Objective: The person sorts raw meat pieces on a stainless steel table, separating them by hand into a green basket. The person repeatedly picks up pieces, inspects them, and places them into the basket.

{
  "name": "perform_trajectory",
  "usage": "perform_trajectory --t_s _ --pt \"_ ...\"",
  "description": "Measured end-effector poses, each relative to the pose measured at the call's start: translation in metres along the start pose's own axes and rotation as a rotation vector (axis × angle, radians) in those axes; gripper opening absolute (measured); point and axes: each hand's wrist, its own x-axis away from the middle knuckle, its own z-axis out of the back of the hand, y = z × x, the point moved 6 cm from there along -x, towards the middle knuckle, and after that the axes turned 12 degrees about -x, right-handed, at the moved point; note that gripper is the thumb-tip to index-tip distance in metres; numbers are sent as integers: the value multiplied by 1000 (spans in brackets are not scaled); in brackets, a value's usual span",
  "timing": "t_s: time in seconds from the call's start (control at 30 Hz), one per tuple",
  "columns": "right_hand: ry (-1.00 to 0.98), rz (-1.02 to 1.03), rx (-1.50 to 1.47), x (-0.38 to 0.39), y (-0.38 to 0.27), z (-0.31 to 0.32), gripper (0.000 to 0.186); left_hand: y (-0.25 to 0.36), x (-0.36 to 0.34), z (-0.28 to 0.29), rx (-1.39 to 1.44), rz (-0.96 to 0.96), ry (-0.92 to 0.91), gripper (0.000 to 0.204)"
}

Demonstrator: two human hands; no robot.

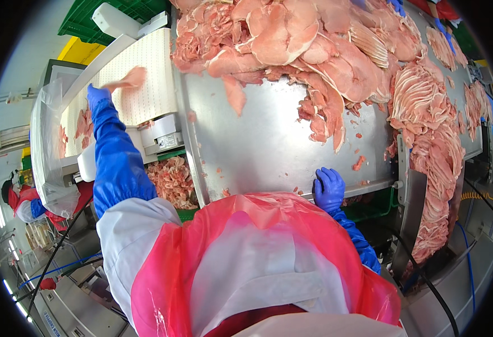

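My left hand [98, 96], in a blue glove, reaches out over the white conveyor belt [155, 73] on the left. Its fingers are closed on one end of a thin meat slice [127, 80], which trails to the right above the belt and is blurred. A few more meat pieces [83, 124] lie on the belt beside my left forearm. My right hand [329, 188], gloved in blue too, rests on the near edge of the steel table [258, 146] with fingers spread and nothing in them. Small meat scraps [359, 163] lie to its right.
A large heap of sliced meat [291, 33] covers the far side of the table. More slices [434, 151] run down a chute at right. Below the belt, a green crate [187, 215] holds meat trimmings [170, 180]. Other people's gloved hands work at the far right.
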Motion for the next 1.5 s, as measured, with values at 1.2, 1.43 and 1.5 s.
perform_trajectory --t_s 1.2,1.43,1.5 --pt "63 -72 88 11 -3 18 29 439 257 13 589 -1144 -46 79" --pt "14 -101 70 9 9 14 30 650 318 -15 648 -761 -443 112" --pt "14 -124 64 10 8 14 30 678 310 -7 534 -650 -415 121"
